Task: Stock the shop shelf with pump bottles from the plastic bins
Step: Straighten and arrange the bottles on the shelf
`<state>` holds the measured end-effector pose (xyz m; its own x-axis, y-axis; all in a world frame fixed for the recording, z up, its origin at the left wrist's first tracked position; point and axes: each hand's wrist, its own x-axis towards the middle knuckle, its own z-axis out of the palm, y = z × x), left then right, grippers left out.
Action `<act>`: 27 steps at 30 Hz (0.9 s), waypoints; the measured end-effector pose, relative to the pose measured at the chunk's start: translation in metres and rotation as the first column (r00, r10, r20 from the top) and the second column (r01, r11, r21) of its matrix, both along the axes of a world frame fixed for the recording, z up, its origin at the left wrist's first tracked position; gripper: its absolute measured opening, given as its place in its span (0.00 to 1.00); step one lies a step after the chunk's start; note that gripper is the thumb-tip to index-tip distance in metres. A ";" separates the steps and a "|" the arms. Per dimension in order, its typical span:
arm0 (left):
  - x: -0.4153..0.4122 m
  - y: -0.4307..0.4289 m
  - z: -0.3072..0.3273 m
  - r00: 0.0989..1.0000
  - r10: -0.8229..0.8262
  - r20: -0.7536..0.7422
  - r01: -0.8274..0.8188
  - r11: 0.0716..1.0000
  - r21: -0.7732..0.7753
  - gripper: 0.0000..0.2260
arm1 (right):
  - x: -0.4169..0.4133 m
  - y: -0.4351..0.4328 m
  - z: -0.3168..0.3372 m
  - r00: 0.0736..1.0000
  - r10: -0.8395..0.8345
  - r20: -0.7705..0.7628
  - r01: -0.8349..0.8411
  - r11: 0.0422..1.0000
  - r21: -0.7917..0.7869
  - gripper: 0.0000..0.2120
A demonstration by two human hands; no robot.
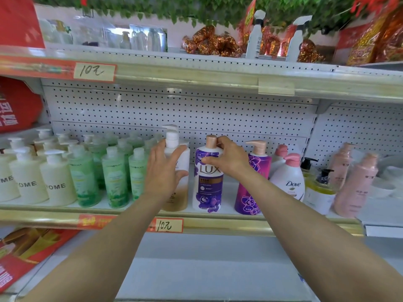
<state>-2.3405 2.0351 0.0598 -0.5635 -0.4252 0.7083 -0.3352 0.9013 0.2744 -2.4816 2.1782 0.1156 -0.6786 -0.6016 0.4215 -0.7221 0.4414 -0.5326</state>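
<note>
From my seat, both forearms run up from the bottom edge toward the middle shelf [218,222]. My left hand [164,168] sits at about 11 o'clock from frame centre, fingers spread and wrapped around the front of a white and gold pump bottle [177,171] that stands upright near the shelf's front lip. My right hand [229,159] is at about 12 o'clock, thumb and fingers closed on the shoulder and neck of the purple LUX bottle [208,184], just under its rose-gold cap; that bottle also stands upright, just beside the white and gold one.

At 1 o'clock from the LUX bottle stands a magenta pump bottle [250,192], then a white Dove bottle [289,179], a yellow bottle with a black pump [318,190] and two pink bottles [354,184] further toward 3 o'clock. Toward 9 o'clock are rows of green bottles [114,175] and cream bottles [57,182].

A handwritten price tag [168,225] hangs on the shelf edge at 6 o'clock of my left hand. Behind the bottles rises a white pegboard back panel [174,105]. On the upper shelf, at 1 o'clock, stand two white spray bottles [255,38].
</note>
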 end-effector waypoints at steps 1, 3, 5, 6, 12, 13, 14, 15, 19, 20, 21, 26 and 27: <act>0.000 0.000 0.000 1.000 0.003 0.001 -0.003 1.000 -0.003 0.33 | 0.001 -0.001 0.000 1.000 0.001 -0.002 -0.001 1.000 0.001 0.32; -0.001 -0.001 -0.001 1.000 0.009 0.003 -0.009 1.000 -0.006 0.33 | 0.001 -0.001 0.000 1.000 0.000 0.000 0.000 1.000 0.004 0.32; -0.001 -0.001 -0.001 1.000 0.012 0.006 -0.012 1.000 -0.008 0.32 | 0.001 0.000 0.000 1.000 -0.005 0.007 0.005 1.000 0.005 0.32; -0.001 -0.001 -0.001 1.000 0.014 0.007 -0.014 1.000 -0.010 0.32 | 0.001 0.001 0.000 1.000 -0.006 0.008 0.006 1.000 0.006 0.32; 0.000 0.001 0.000 0.999 0.008 0.049 -0.008 1.000 0.001 0.32 | 0.001 0.006 0.001 0.999 0.025 0.024 -0.025 1.000 -0.003 0.31; 0.001 0.003 0.001 0.999 0.015 0.045 -0.015 1.000 0.015 0.33 | 0.001 0.010 0.002 0.997 0.054 0.057 -0.053 0.999 -0.009 0.32; 0.001 0.006 0.001 0.999 0.025 0.029 -0.026 0.999 0.032 0.34 | 0.001 0.014 0.004 0.991 0.083 0.102 -0.081 0.996 -0.022 0.34; 0.001 0.011 0.000 0.999 0.033 0.003 -0.033 0.999 0.040 0.36 | 0.001 0.019 0.006 0.986 0.103 0.128 -0.097 0.994 -0.050 0.35; -0.009 0.039 0.000 0.993 -0.073 -0.089 0.068 0.996 -0.058 0.39 | -0.005 0.052 0.016 0.997 -0.026 -0.069 -0.004 0.920 -0.392 0.21; -0.014 0.047 0.001 0.990 -0.117 -0.077 0.112 0.991 -0.067 0.38 | -0.009 0.060 0.018 0.989 -0.104 -0.107 0.041 0.880 -0.473 0.20; -0.020 0.054 0.003 0.986 -0.158 -0.049 0.154 0.986 -0.070 0.37 | -0.015 0.068 0.019 0.980 -0.165 -0.113 0.087 0.858 -0.506 0.21; -0.045 0.067 0.008 0.980 -0.179 0.091 0.183 0.983 -0.030 0.33 | -0.040 0.089 0.002 0.983 -0.172 0.070 0.183 0.960 -0.213 0.38; -0.048 0.067 0.007 0.980 -0.163 0.115 0.168 0.985 -0.039 0.33 | -0.043 0.091 -0.002 0.984 -0.161 0.073 0.172 0.968 -0.185 0.38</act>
<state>-2.3882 2.1017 0.0666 -0.6995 -0.2867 0.6546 -0.2064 0.9580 0.1991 -2.5250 2.2687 0.1138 -0.7884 -0.3910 0.4749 -0.6133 0.4394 -0.6564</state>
